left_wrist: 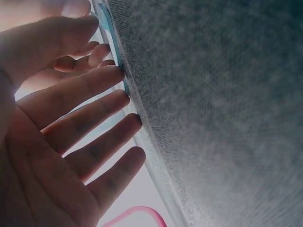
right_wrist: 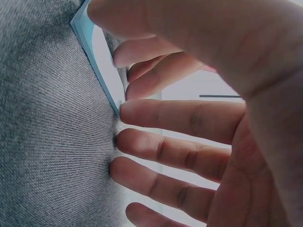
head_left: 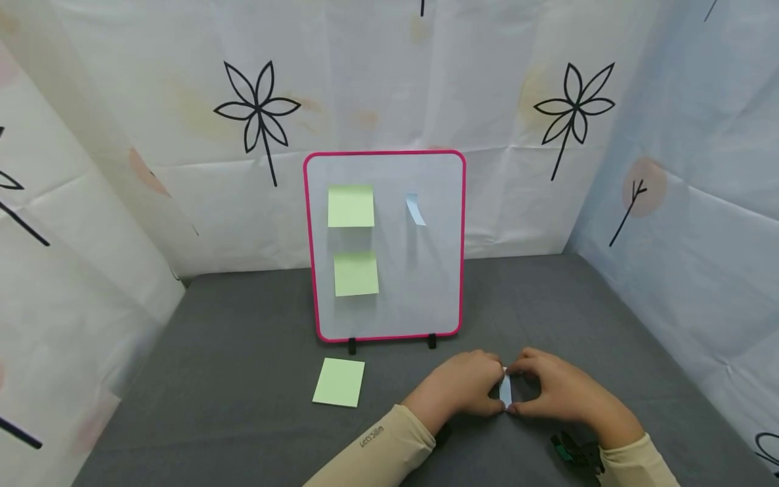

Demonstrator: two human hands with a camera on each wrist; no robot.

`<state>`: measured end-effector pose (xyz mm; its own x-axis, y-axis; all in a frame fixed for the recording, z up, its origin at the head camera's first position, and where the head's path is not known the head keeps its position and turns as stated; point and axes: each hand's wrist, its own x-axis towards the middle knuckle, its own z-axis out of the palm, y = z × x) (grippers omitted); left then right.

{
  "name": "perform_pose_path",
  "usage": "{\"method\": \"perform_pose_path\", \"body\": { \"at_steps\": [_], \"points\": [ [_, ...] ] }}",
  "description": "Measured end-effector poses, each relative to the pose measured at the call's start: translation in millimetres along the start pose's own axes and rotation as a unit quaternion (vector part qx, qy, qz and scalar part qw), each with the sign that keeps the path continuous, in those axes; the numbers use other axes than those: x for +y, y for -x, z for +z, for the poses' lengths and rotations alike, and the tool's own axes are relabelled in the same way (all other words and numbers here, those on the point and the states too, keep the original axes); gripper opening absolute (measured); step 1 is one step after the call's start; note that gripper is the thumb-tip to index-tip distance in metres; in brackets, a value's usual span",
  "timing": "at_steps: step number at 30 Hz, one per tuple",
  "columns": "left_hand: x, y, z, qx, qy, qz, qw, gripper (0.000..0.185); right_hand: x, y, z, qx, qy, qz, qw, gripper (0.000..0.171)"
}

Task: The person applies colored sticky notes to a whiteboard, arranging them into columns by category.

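Note:
A narrow strip of light blue sticky notes (head_left: pixel 505 392) lies on the grey table between the two hands. My left hand (head_left: pixel 467 382) holds it from the left, thumb at the near end and forefinger at the far end. From the other side my right hand (head_left: pixel 562 389) pinches the same ends. In the right wrist view the strip (right_wrist: pixel 97 59) shows a bluish edge and a pale, slightly bowed face, with the right thumb over one end. The other fingers of both hands are extended, their tips at the cloth. Fingertips partly hide the strip's ends.
Behind the hands stands a pink-rimmed whiteboard (head_left: pixel 420 284) on black feet. Two green sticky notes, upper (head_left: pixel 351 206) and lower (head_left: pixel 356 274), and a curled blue note (head_left: pixel 416 210) are on it. A green sticky-note pad (head_left: pixel 339 383) lies in front. Patterned cloth walls (head_left: pixel 389 81) surround the table.

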<state>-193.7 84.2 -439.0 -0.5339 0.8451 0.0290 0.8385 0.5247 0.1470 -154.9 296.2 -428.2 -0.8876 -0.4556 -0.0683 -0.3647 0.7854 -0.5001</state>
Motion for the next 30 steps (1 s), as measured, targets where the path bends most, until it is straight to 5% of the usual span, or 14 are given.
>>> {"method": "perform_pose_path", "body": {
  "at_steps": [17, 30],
  "points": [
    [1.2, 2.8, -2.6, 0.016, 0.027, -0.002, 0.9995, 0.036, 0.2, -0.9, 2.3, 0.009, 0.002, -0.003, 1.000, 0.035],
    [-0.3, 2.5, -2.0, 0.016, 0.006, 0.005, 0.9998, 0.021, 4.9, -2.5, 1.7, 0.009, -0.017, -0.029, 0.999, 0.018]
  ]
}}
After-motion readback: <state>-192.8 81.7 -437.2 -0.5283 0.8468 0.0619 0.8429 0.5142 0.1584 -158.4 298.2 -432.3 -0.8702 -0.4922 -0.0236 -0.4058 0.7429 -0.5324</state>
